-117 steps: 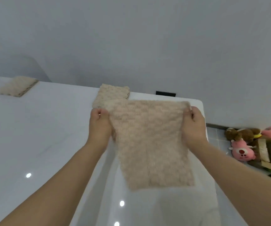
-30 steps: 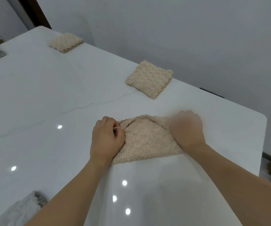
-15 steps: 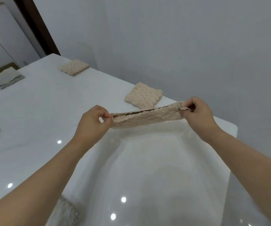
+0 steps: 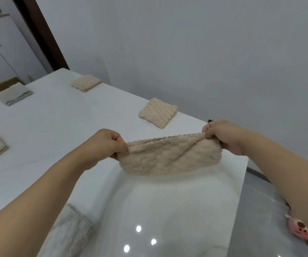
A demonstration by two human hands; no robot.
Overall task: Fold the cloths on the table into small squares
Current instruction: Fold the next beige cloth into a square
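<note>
Both bare forearms reach forward from the lower corners of the view and converge toward the middle, held up in the air. The left hand (image 4: 105,145) is curled into a loose fist with its back toward the camera, thumb and bent fingers pinched together at its right side. The right hand (image 4: 221,136) sits slightly higher and farther out, its knuckles turned up, thumb and fingertips (image 4: 207,133) pressed together at its left side. Each grip is closed on one end of the same beige cloth (image 4: 169,157), so the two hands stand well apart. Both wrists are roughly straight.
</note>
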